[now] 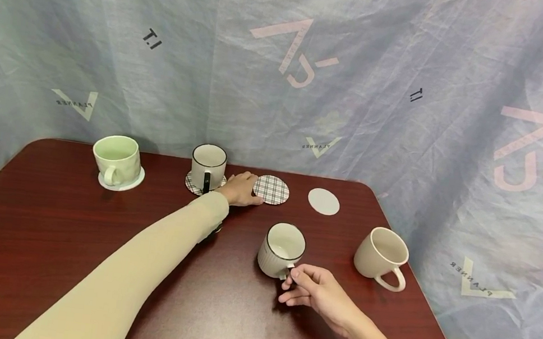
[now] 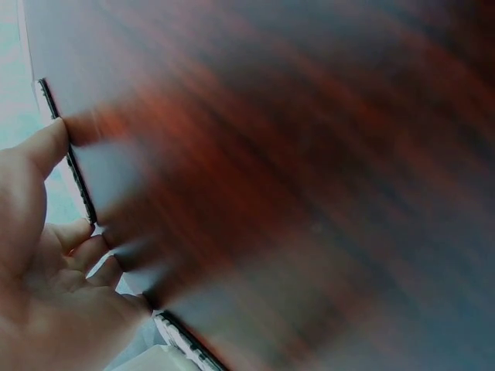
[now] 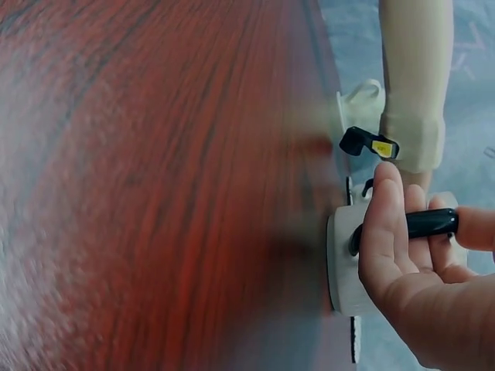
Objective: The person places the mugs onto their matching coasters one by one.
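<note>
From the head camera, the right hand pinches the black handle of a ribbed white mug that stands upright near the middle of the dark red table. The left hand reaches to the far edge, fingers on the rim of a checked coaster. A second black-rimmed mug sits on another checked coaster just left of that hand.

The left wrist camera is blurred; the fingers curl at the coaster's thin edge.

The right wrist camera shows fingers and thumb closed round the mug's handle.
</note>
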Available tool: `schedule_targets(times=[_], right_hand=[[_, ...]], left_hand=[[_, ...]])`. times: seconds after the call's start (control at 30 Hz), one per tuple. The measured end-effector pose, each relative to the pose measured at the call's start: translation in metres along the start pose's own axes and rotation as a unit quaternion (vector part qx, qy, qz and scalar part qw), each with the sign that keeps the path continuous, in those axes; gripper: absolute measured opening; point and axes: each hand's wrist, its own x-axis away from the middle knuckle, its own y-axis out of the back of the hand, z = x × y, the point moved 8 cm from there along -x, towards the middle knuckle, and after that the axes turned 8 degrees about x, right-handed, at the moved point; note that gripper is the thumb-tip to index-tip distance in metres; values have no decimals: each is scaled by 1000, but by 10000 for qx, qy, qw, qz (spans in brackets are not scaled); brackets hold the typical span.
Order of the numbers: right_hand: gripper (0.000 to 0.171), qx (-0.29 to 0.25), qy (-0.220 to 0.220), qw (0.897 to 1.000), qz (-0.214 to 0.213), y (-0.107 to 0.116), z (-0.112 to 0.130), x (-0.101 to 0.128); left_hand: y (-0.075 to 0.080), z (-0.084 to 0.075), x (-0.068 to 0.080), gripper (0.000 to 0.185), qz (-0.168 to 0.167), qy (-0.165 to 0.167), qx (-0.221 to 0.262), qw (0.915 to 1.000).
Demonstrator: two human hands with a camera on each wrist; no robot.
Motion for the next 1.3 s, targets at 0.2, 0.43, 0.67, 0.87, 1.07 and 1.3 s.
schedule_targets(times=[0.2, 0.43, 0.67, 0.87, 1.07, 1.3], right_hand=[[24, 55, 17, 9999, -145, 8, 2, -2], [26, 217, 64, 9994, -269, 16, 10, -6], [26, 319, 121, 9985, -427, 30, 21, -14], [26, 361, 190, 9971, -636, 45, 35, -24], [25, 365, 243, 9957, -811, 58, 49, -36], [27, 418, 221, 9950, -878, 66, 61, -54]], left_hand=[[-1, 0, 0, 82, 33, 41, -24, 10000], [-1, -1, 2, 80, -8, 30, -41, 10000], [1, -2, 5, 81, -43, -29, -10, 10000], [1, -1, 4, 82, -23, -23, 49, 10000], [2, -2, 6, 81, 5, 21, -33, 10000], [2, -3, 7, 82, 37, 41, 7, 10000]])
